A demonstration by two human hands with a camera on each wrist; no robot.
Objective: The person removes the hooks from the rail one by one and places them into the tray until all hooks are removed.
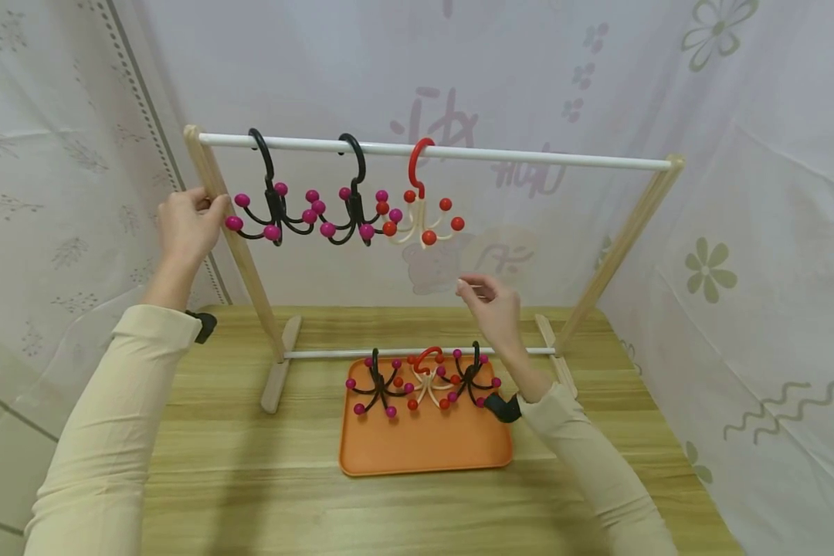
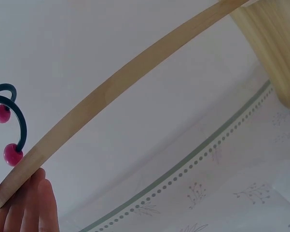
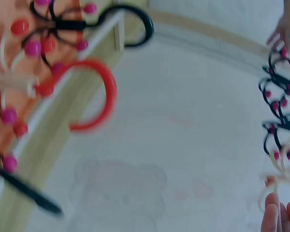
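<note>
My left hand (image 1: 189,228) grips the left wooden post (image 2: 106,94) of a hanging rack, thumb on one side and fingers on the other. On the white top rail (image 1: 528,156) hang two black multi-arm hooks with magenta ball tips, the left one (image 1: 275,205) and the middle one (image 1: 355,207), and a cream hook with a red hanger and red balls (image 1: 420,208). My right hand (image 1: 496,309) is in the air below and right of the cream hook, fingers loosely bent, holding nothing. In the right wrist view its fingertips (image 3: 271,212) appear near that hook.
An orange tray (image 1: 424,448) lies under the lower white rail (image 1: 320,354). On it are a black hook (image 1: 379,386), a cream and red hook (image 1: 427,382) and another black hook (image 1: 469,377). The right wooden post (image 1: 618,251) stands beyond my right hand. Patterned curtains surround the wooden table (image 1: 320,510).
</note>
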